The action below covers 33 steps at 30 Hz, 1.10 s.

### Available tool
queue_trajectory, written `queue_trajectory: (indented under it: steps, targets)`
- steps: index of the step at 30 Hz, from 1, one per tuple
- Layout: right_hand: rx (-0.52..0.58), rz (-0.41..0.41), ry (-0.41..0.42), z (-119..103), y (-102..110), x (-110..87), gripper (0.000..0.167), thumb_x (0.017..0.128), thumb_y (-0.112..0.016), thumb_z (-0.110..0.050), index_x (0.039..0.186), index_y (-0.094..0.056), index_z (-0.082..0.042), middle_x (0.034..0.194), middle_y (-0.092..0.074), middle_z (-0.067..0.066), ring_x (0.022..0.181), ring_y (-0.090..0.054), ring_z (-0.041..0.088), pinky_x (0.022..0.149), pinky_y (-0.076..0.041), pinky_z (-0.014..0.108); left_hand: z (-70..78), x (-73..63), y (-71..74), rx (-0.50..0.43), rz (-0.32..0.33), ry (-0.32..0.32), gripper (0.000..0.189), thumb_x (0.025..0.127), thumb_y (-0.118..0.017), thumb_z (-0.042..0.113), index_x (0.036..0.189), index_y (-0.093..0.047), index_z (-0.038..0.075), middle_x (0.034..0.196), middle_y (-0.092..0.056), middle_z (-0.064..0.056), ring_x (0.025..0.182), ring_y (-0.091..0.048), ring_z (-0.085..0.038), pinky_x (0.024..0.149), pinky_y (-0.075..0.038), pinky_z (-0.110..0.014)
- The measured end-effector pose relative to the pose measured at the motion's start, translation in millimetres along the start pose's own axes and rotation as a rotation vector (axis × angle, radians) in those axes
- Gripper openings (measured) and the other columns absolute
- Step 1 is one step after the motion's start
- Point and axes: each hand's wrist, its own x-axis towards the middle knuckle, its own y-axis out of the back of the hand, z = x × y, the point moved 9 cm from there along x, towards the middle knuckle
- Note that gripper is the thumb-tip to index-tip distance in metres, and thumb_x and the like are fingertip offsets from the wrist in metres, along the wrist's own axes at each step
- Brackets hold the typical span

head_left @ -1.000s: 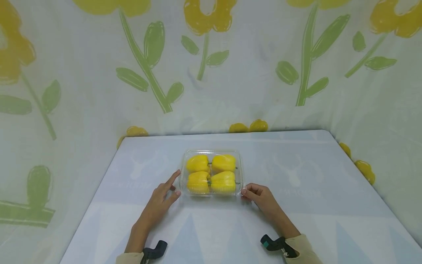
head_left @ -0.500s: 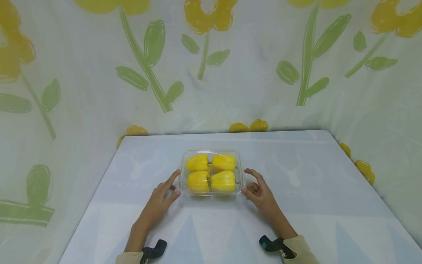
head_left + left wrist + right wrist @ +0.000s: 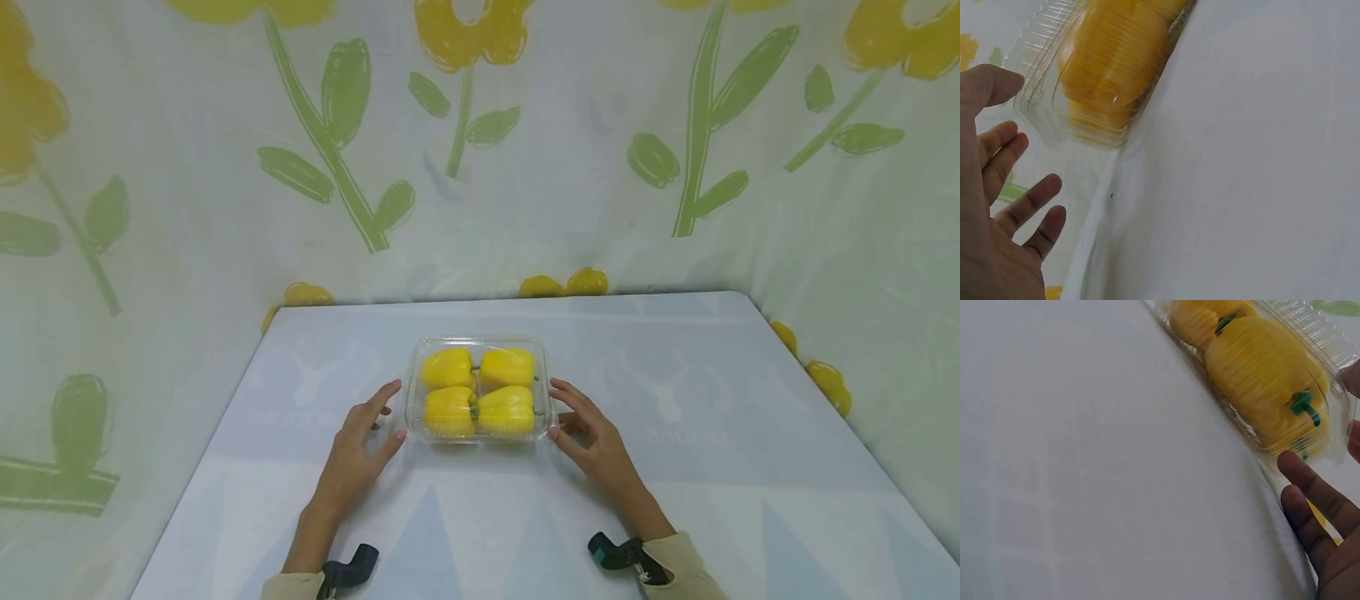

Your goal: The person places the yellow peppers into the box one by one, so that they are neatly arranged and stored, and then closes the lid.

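Note:
A clear plastic clamshell box [image 3: 486,342] lies on the table, with several yellow bell peppers [image 3: 506,410] inside; its lid appears closed. My left hand [image 3: 348,462] is at the box's left side, thumb and fingers spread, holding nothing. In the left wrist view, the thumb [image 3: 1007,85] is close to the box corner, and a small gap shows between the other fingers and the plastic. On the right side, my right hand [image 3: 600,450] has its thumb and fingers at the box edge, apparently touching it without a grip. The right wrist view shows green stems [image 3: 1304,406] through the plastic.
A pale cloth with printed patterns covers the table [image 3: 675,358]. Behind and at both sides hangs a white curtain [image 3: 555,200] printed with yellow flowers and green leaves. Dark wrist devices [image 3: 352,569] sit on both forearms by the beige sleeves.
My right fingers, bunched at the box's front right corner earlier, have spread forward along its right side. My left fingers have eased slightly away from the left side. The box has stayed in place.

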Motion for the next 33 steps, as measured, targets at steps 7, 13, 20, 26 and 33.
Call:
queue_trajectory:
  steps: [7,13,20,26,33]
  targets:
    - [0.006,0.009,0.011,-7.0,0.1,1.5,0.059,0.091,-0.07,0.002,0.146,-0.049,-0.006,0.157,-0.038,0.008,0.103,-0.067,0.028,0.086,-0.052,0.026,2.7,2.4,-0.5,-0.144,0.015,-0.027,0.045,0.095,-0.069,0.018,0.137,-0.05,0.017,0.13,-0.052,-0.001,0.102,-0.054,-0.02,0.082,-0.049,-0.033]
    - [-0.023,0.017,0.022,-33.3,1.7,4.0,0.055,0.09,-0.068,0.007,0.141,-0.049,0.006,0.152,-0.039,0.022,0.098,-0.067,0.034,0.084,-0.054,0.028,-3.8,1.4,-7.5,-0.28,-0.042,0.124,0.033,0.098,-0.067,0.021,0.126,-0.054,0.011,0.105,-0.061,-0.003,0.086,-0.057,-0.017,0.073,-0.05,-0.027]
    - [-0.005,0.028,0.021,-27.2,1.5,2.4,0.056,0.089,-0.068,0.007,0.141,-0.05,0.005,0.153,-0.04,0.021,0.096,-0.066,0.033,0.084,-0.053,0.028,-14.4,-3.5,-21.0,-0.408,-0.146,0.329,0.019,0.1,-0.061,0.023,0.094,-0.066,0.006,0.078,-0.062,-0.005,0.072,-0.057,-0.019,0.064,-0.048,-0.027]
    - [-0.017,0.016,-0.008,-2.2,1.0,-0.5,0.057,0.092,-0.07,-0.001,0.145,-0.049,-0.005,0.157,-0.038,0.006,0.099,-0.066,0.025,0.087,-0.052,0.026,-15.5,-2.5,-29.3,-0.573,-0.187,0.43,0.023,0.099,-0.054,0.014,0.089,-0.064,-0.003,0.076,-0.06,-0.01,0.07,-0.054,-0.019,0.063,-0.046,-0.028]
    - [-0.024,0.014,-0.019,2.2,-0.7,-1.2,0.057,0.094,-0.07,-0.008,0.147,-0.05,-0.011,0.157,-0.038,0.002,0.099,-0.066,0.022,0.088,-0.052,0.027,-22.7,-7.3,-33.5,-0.65,-0.184,0.55,0.021,0.097,-0.055,0.016,0.086,-0.062,-0.001,0.075,-0.058,-0.008,0.07,-0.049,-0.018,0.062,-0.041,-0.027]
